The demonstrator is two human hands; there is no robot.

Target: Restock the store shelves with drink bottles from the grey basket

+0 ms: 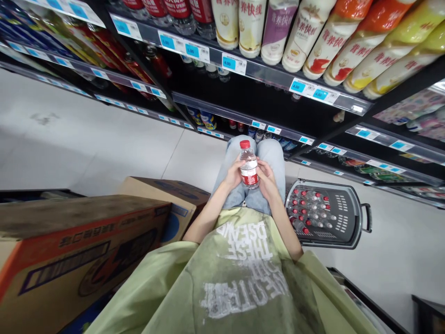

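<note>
Upright above my knees is a small clear water bottle (249,168) with a red cap and a red-and-white label. My left hand (234,174) grips it from the left side, fingers closed round it. From the other side my right hand (266,176) holds the same bottle, its fingers curled against the label. Parts of the fingers are hidden behind the bottle. To the right of my legs, a dark shopping basket (347,218) on the floor contains several small bottles, most with red caps and some with white ones.
Ahead stands a drinks shelf (264,67) with price tags and several bottles, including a row of white milk-drink bottles (250,28). Cans (208,119) sit on the lowest level. Large cardboard boxes (83,246) are close on my left. Pale tiles (139,139) cover the floor.
</note>
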